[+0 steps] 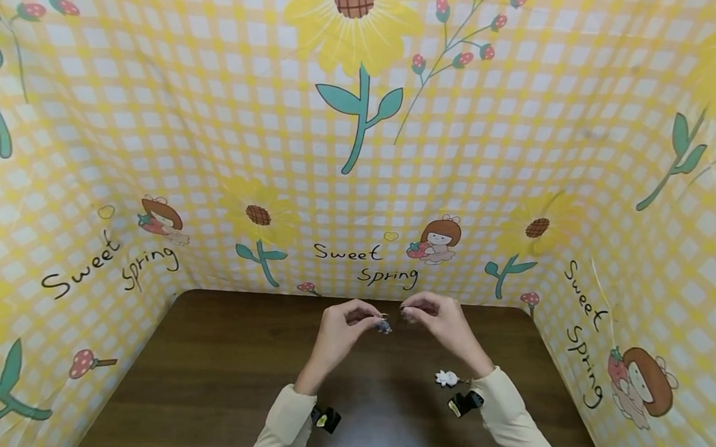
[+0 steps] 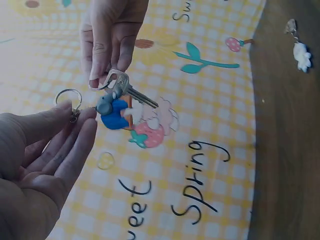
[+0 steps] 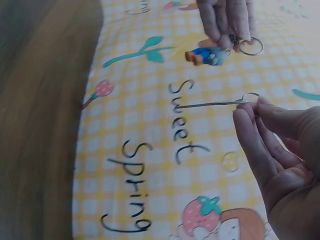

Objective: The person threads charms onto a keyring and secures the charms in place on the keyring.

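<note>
My left hand [image 1: 341,332] pinches a keychain near its ring, between thumb and fingers. From it hangs a small figure [image 3: 206,56] in blue and grey with orange feet, and its split ring [image 2: 68,95] stands up bare above the fingertips. Facing it, my right hand [image 1: 441,318] pinches a thin wire ring together with the head of a silver key [image 3: 210,104], whose blade points away from the fingers. In the left wrist view the key overlaps the figure, but the head view has a gap between the hands.
A white charm [image 1: 446,378] on a short chain lies on the dark wooden table [image 1: 179,378] near the right wrist. Yellow checked cloth [image 1: 357,203] with printed flowers walls the back and both sides. Black wrist cameras sit under both cuffs.
</note>
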`<state>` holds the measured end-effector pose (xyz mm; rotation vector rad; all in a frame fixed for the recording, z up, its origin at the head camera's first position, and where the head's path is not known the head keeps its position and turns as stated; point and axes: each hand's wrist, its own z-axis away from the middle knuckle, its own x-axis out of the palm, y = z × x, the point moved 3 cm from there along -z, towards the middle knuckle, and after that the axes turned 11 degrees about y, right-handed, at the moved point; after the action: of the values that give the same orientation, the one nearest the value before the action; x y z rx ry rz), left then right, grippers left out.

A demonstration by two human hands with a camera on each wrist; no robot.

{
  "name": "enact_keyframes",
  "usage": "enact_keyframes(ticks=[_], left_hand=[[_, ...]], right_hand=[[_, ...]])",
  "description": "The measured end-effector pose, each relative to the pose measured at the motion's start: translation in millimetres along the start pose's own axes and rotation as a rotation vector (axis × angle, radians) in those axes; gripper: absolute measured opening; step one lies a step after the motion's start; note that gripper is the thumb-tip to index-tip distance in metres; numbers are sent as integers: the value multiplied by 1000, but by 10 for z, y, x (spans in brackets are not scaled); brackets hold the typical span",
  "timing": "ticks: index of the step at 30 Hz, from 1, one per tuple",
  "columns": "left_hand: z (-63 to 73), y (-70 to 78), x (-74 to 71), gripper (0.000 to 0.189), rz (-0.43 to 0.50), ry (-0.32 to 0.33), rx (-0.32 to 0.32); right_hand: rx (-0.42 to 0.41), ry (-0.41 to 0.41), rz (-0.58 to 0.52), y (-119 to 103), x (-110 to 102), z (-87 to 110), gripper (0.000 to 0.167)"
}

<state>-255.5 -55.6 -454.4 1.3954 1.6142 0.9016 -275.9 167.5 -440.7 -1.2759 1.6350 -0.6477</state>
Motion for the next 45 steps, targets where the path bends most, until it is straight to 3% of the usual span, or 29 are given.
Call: enact_keyframes(ticks=[6,13,17,34,45], left_hand=[[-12,168,-46,8,-49,39,65],[-42,312,-59,4,-6,56,115],[-33,373,-62,4,5,70,137],[38,610,-81,7,40,67,123],[64,683,-107,7,87,28,122]], right_hand=[[-13,13,-58,-184,-29,-1,9],[-113,37,-103,-408,-89,8,9],[-128,45,-84,-493,-112,21,9],[-83,1,-249,-695,-64,85,6],[-78,21,-227,-743,-27,114,7]])
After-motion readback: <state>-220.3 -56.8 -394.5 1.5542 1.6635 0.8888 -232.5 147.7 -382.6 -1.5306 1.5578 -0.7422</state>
